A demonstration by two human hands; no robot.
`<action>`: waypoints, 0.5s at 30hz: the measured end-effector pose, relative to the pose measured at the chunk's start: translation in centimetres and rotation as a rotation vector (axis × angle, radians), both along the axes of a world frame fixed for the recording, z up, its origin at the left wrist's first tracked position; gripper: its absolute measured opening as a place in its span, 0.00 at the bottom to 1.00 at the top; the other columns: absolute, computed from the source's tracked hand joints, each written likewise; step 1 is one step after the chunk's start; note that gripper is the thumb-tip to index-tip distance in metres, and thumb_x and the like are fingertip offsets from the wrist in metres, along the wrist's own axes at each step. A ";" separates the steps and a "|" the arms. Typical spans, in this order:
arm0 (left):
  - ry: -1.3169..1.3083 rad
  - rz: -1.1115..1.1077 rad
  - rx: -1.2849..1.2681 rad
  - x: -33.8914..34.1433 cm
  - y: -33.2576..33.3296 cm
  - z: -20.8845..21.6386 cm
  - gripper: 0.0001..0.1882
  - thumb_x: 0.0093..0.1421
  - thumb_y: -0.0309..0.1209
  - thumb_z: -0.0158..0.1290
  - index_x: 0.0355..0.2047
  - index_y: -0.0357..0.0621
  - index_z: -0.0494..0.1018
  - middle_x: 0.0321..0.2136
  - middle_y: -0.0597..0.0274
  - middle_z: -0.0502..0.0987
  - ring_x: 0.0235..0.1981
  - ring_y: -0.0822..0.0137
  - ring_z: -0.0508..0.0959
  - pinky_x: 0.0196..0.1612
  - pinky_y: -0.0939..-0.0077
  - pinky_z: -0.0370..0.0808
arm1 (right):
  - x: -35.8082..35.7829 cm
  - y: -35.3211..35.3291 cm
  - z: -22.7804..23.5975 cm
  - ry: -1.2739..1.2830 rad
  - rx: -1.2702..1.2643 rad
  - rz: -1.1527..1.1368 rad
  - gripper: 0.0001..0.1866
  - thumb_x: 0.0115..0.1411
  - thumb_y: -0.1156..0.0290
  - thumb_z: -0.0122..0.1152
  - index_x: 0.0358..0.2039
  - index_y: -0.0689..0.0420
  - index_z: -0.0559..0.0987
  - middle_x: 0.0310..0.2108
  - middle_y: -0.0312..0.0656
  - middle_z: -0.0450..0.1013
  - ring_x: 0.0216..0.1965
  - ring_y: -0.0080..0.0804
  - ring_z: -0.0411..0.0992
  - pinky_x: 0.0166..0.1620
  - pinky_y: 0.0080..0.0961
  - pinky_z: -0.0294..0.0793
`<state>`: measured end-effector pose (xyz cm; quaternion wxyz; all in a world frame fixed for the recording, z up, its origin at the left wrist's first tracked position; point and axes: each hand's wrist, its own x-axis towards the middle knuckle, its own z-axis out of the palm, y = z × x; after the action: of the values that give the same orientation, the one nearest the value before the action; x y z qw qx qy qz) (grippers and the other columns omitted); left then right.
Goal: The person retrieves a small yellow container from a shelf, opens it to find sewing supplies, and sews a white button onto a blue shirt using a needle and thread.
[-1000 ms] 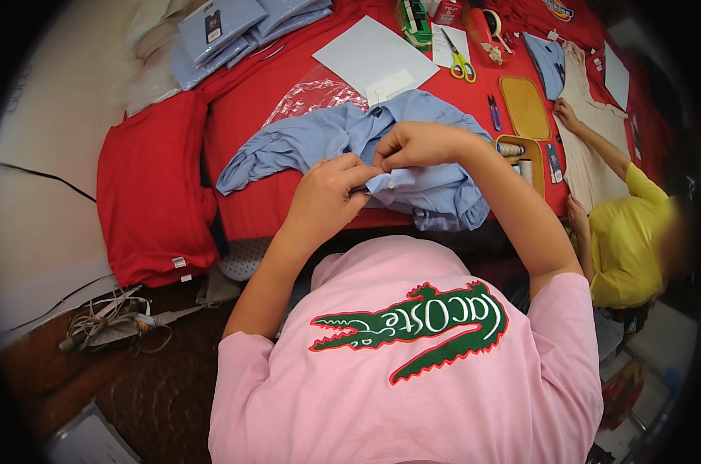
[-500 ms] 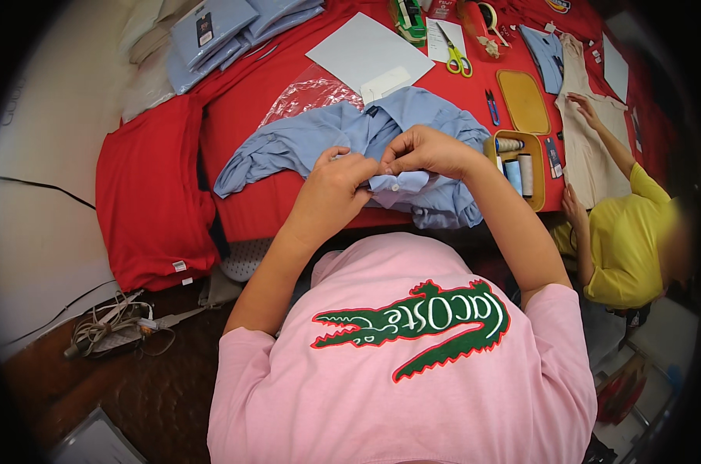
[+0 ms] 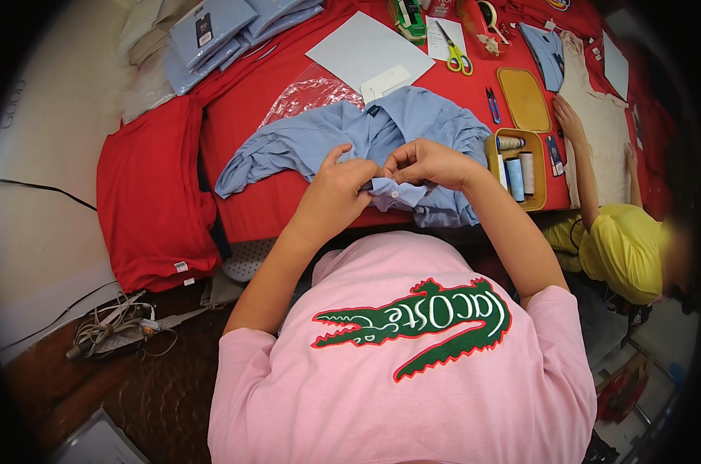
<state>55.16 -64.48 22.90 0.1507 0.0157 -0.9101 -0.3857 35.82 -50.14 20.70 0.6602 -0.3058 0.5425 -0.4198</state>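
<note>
A light blue shirt lies bunched at the near edge of the red-covered table, its sleeve spread to the left. My left hand pinches a folded edge of it, forefinger raised. Close beside it, my right hand has thumb and fingertips pressed together at the same edge; anything small between them is hidden. A white button shows on the fabric just below my fingers. A white hang tag rests by the collar.
Right of the shirt sits a yellow box of thread spools, its lid beyond. Blue snips and yellow-handled scissors lie farther back. A red garment drapes at left. A co-worker's hand rests on cream fabric.
My right hand has dropped slightly toward the shirt edge, still pinching. The button edge sits a little lower. At right, the co-worker's arms have shifted over the cream fabric.
</note>
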 end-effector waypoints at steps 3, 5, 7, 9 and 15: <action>-0.007 -0.002 -0.033 0.2 0.2 -0.2 0.13 0.50 0.18 0.60 0.38 0.41 0.78 0.23 0.61 0.74 0.26 0.61 0.77 0.68 0.50 0.64 | 0.2 -0.3 0.6 0.056 0.023 0.026 0.05 0.60 0.71 0.62 0.35 0.57 0.82 0.24 0.23 0.70 0.23 0.09 0.60 0.27 0.12 0.55; 0.002 -0.002 -0.052 0.1 0.4 -0.3 0.14 0.50 0.18 0.60 0.38 0.41 0.78 0.24 0.60 0.74 0.26 0.61 0.77 0.69 0.49 0.63 | 0.1 -0.5 0.1 0.058 0.036 0.063 0.06 0.61 0.69 0.61 0.35 0.57 0.81 0.24 0.24 0.70 0.24 0.09 0.61 0.29 0.12 0.56; 0.028 -0.001 -0.067 0.0 0.6 -0.4 0.14 0.50 0.18 0.60 0.39 0.42 0.79 0.24 0.60 0.74 0.27 0.60 0.77 0.70 0.48 0.61 | 0.3 -0.6 -1.1 0.027 -0.024 0.012 0.06 0.62 0.69 0.59 0.36 0.55 0.80 0.26 0.25 0.72 0.26 0.10 0.64 0.30 0.12 0.58; 0.046 -0.005 -0.046 0.0 0.3 -0.9 0.15 0.50 0.18 0.60 0.40 0.41 0.79 0.23 0.60 0.74 0.26 0.61 0.77 0.65 0.54 0.67 | 0.4 -0.9 -1.2 -0.002 -0.049 -0.111 0.06 0.63 0.68 0.58 0.36 0.54 0.79 0.28 0.27 0.73 0.27 0.12 0.67 0.31 0.12 0.61; -0.363 0.030 0.667 0.3 0.0 -1.9 0.11 0.60 0.25 0.62 0.44 0.38 0.82 0.31 0.66 0.82 0.33 0.73 0.79 0.46 0.76 0.76 | -5.2 -0.2 -1.9 -0.398 -0.197 -0.794 0.06 0.67 0.66 0.58 0.35 0.54 0.76 0.36 0.39 0.80 0.31 0.24 0.75 0.32 0.22 0.71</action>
<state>55.50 -64.52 21.02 -0.0206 0.1452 -0.7461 -0.6495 30.60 -50.36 18.83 0.5074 -0.0487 0.4378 -0.7406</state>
